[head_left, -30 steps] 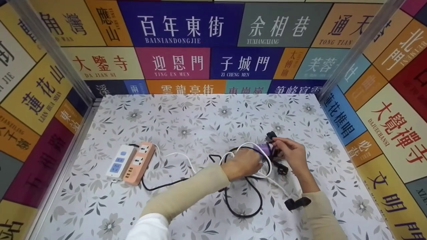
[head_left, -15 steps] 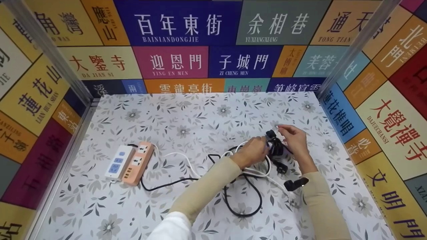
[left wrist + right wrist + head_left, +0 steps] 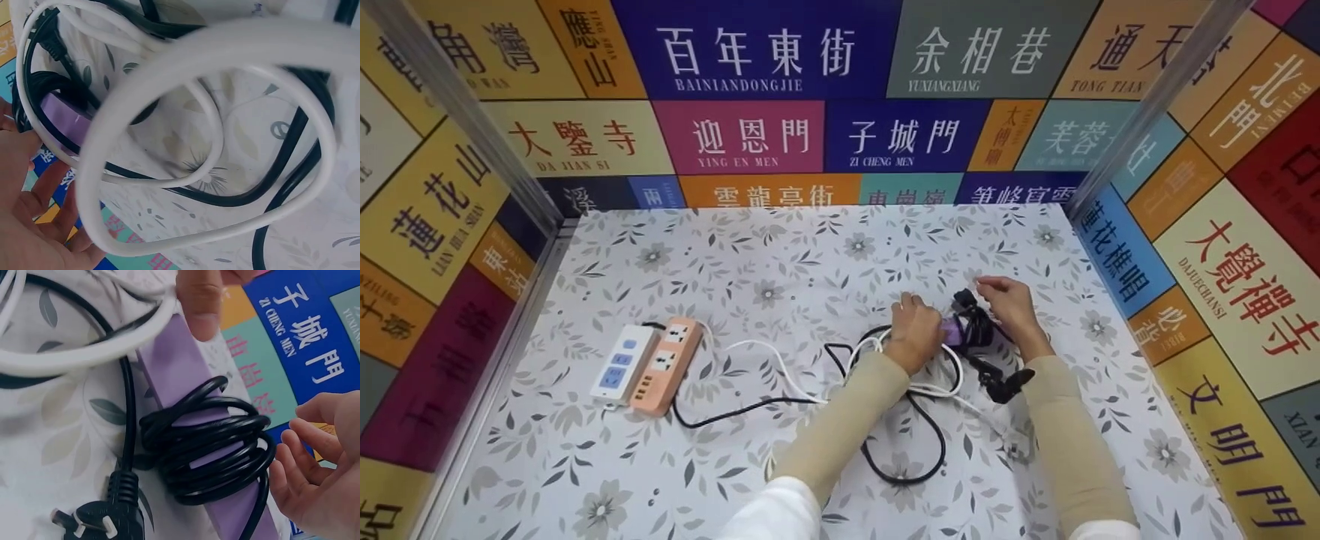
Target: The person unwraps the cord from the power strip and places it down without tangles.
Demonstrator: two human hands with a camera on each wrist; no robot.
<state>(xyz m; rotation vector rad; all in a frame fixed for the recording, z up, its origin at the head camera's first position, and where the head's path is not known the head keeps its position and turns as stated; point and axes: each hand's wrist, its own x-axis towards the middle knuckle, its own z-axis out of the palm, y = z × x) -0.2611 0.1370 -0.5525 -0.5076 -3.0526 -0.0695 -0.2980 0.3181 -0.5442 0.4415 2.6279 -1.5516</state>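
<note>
In the head view, a purple power strip, wound with its black cord, lies at the right amid loose cables. My left hand is at its near-left end, beside a white cable loop. In the left wrist view its fingers look loosely bent and apart; the white cable crosses close by, and contact with it is unclear. My right hand stays just right of the cord bundle, its fingers loosely bent around nothing. A black plug lies below the strip in the right wrist view.
At the left, a white power strip and an orange power strip lie side by side. Their black cable and white cable run right into the tangle. A white plug is near the right sleeve. Printed panels enclose the table.
My left hand has reached toward the cord bundle, then drawn back left, leaving the purple strip in sight. My right hand has moved up slightly from the bundle. The white loop sits lower.
</note>
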